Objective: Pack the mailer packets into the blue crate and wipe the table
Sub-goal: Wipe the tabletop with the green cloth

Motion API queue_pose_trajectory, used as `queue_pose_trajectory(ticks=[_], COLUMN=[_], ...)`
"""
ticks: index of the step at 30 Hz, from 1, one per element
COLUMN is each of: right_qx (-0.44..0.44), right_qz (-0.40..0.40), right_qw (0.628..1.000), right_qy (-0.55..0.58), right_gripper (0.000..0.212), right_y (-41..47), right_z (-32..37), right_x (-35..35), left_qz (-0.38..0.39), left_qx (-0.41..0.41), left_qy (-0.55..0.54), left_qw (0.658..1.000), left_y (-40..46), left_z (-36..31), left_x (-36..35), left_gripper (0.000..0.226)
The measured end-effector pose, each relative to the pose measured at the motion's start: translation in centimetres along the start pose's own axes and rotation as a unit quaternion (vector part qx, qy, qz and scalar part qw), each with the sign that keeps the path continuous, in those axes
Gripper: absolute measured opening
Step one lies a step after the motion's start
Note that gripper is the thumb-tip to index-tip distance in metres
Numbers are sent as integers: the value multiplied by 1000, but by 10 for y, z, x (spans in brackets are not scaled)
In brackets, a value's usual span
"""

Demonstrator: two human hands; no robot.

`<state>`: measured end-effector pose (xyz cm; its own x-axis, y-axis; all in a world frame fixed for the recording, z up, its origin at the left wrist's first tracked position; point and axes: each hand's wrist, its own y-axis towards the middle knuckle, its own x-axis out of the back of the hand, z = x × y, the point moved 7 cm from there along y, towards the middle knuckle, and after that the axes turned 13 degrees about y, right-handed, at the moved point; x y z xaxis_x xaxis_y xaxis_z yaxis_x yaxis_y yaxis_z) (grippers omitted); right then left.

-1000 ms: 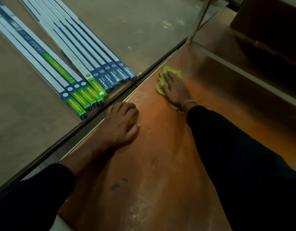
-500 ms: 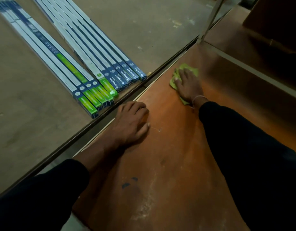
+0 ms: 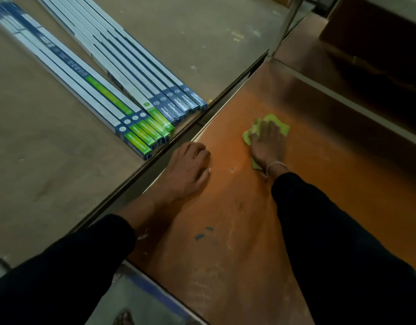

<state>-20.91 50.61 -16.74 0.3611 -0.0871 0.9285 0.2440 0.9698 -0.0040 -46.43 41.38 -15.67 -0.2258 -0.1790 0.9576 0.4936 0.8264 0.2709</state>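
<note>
My right hand [image 3: 268, 143] has dragged the green cloth [image 3: 276, 124] back nearer me, fingers flat; left hand [image 3: 189, 171] rests loosely curled on the tabletop [image 3: 225, 231]

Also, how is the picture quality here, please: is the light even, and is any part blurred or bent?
Head view: dim, uneven light. The orange table is brightest around the green cloth; the shelf at upper right sinks into shadow. The right hand and cloth look slightly smeared; the long boxes blur toward the far left, though their near-end print reads. The wide lens bends straight edges a little.
</note>
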Motion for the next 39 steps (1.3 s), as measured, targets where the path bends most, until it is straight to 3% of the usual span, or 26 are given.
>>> queue_pose_trajectory(ticks=[3,5,11,16,17,20,21,25,29,39], right_qx=[191,229,40,226,214,74,74,214,109,213], right_qz=[57,77,5,76,68,17,20,58,28,68], right_qw=[980,970,999,971,974,997,997,975,994,974], right_qy=[-7,-14,-7,-13,-12,-3,-2,-3,8,13], right_gripper=[65,64,68,66,66,67,67,65,67,64], right_y=[-12,-5,15,-62,-65,-69,-78,-139,-169,-337], right_z=[76,99,78,114,111,95,103,143,147,220], right_x=[-25,-33,-25,-44,-41,-32,-36,-56,-56,-90], left_qz=[6,5,-4,-4,-7,-27,-35,-57,-79,-135], left_qx=[-4,-1,-6,23,24,19,28,97,136,183], left_qy=[2,-4,-4,-62,-69,-105,-126,-214,-233,-260], left_qw=[1000,1000,1000,998,997,994,991,970,960,938], left_y=[-39,-66,-112,-122,-128,-152,-161,-192,-212,-216], left_z=[12,16,14,18,20,23,27,50,80,117], left_x=[9,15,19,27,29,40,45,63,75,107], left_gripper=[47,46,43,43,44,43,42,41,37,30])
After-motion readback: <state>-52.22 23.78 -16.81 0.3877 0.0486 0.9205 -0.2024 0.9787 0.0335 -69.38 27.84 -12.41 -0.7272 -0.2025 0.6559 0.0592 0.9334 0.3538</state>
